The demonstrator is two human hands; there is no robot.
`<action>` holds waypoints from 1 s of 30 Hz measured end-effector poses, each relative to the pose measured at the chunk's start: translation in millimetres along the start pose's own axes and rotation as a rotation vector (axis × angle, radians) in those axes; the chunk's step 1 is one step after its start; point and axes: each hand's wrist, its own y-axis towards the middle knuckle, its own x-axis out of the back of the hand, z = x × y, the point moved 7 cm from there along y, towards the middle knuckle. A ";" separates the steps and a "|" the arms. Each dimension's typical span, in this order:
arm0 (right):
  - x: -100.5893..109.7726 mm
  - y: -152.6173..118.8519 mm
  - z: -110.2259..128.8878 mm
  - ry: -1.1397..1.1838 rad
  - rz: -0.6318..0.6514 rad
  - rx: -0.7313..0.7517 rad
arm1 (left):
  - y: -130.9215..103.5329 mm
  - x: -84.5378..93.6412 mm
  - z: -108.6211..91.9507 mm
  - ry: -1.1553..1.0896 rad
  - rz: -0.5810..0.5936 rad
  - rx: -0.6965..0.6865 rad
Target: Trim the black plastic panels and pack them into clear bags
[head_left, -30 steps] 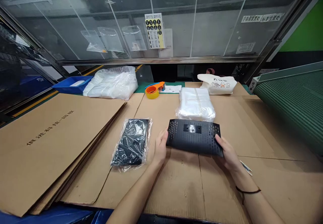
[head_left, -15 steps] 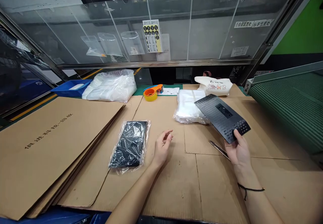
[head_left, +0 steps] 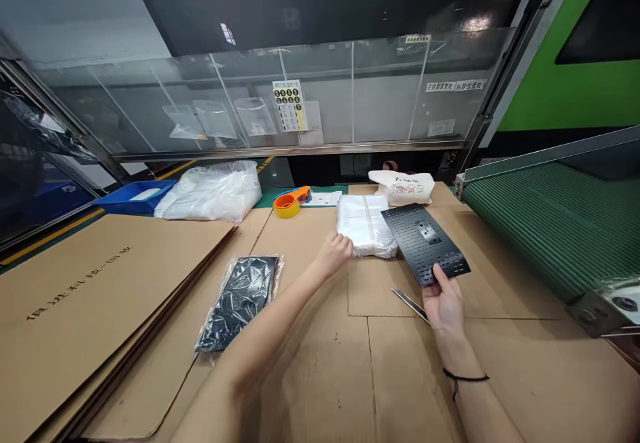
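Observation:
My right hand (head_left: 444,303) grips the near corner of a black perforated plate (head_left: 417,240), which is raised above the cardboard surface. Beneath it lies a thin pointed tool (head_left: 410,304), its near end close to the wrist. My left hand (head_left: 335,254) reaches the near left corner of a stack of clear plastic bags (head_left: 364,226) with its fingers curled; whether it pinches a bag is too small to tell. A black piece in a clear bag (head_left: 243,300) rests on the cardboard, left of my left forearm.
Stacked cardboard sheets (head_left: 105,290) lie at the left. Along the back are a blue tray (head_left: 133,196), a large plastic bundle (head_left: 210,190), a tape dispenser (head_left: 287,203) and a white printed pouch (head_left: 404,188). A green ribbed conveyor (head_left: 555,210) stands at the right.
My left hand has moved forward and right to the bag stack, and its fingers have closed in. My right hand still holds the black plate. The view has shifted, showing more of the conveyor.

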 end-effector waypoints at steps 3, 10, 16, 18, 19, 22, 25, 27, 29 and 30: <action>-1.6 -1.2 1.4 0.021 0.007 -0.007 | 6.8 3.1 2.0 0.085 0.055 -0.013; -0.8 -0.6 2.9 0.011 0.014 -0.003 | 37.1 6.4 17.9 0.071 0.112 0.066; -0.5 -0.2 4.5 -0.059 0.036 0.023 | 44.8 -0.4 19.4 -0.023 0.180 0.069; -1.3 -0.3 4.6 -0.100 0.052 0.035 | 48.1 -4.1 22.3 -0.064 0.205 0.110; -1.9 -0.6 4.7 -0.127 0.062 0.044 | 50.1 -5.9 24.8 -0.087 0.217 0.139; -4.4 -3.6 7.0 -0.236 0.090 0.101 | 56.1 -10.1 33.0 -0.156 0.241 0.212; -7.7 -11.4 12.3 -0.385 0.120 0.203 | 59.3 -13.2 37.8 -0.234 0.268 0.239; -10.2 -19.2 14.9 -0.498 0.148 0.274 | 59.8 -15.3 39.9 -0.287 0.285 0.254; -13.3 -27.6 15.0 -0.601 0.187 0.336 | 59.6 -17.4 42.1 -0.336 0.299 0.280; -15.3 -31.6 13.9 -0.646 0.214 0.362 | 59.4 -18.4 43.3 -0.359 0.305 0.294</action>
